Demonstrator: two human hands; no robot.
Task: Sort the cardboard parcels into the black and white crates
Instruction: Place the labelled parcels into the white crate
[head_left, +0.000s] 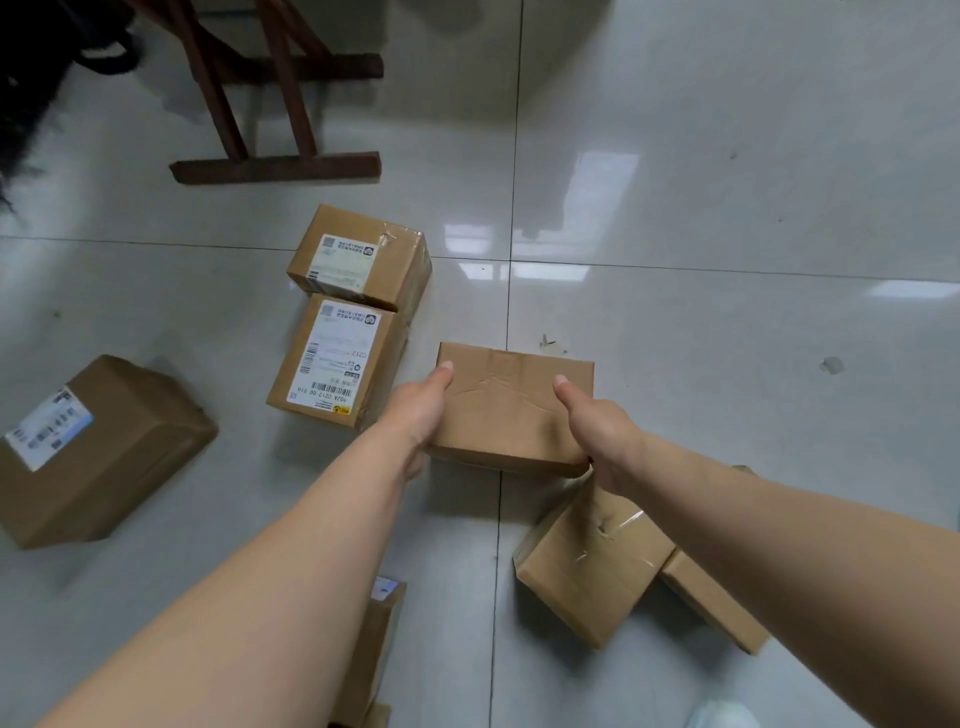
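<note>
One plain cardboard parcel, gripped by left hand and right hand — thumbs atop, fingers wrapped under. Risk: no label showing, no crate visible; missorting.

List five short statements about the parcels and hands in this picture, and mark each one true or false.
1. The left hand and right hand both grip the held parcel. True.
2. The held parcel's top face carries a white shipping label. False: that face is plain brown cardboard.
3. The farther labelled parcel and the nearer labelled parcel lie next to each other on the floor. True.
4. A black crate stands beside the parcels. False: no crate is in view.
5. The far-left parcel has no label. False: it bears a blue and white label.
</note>
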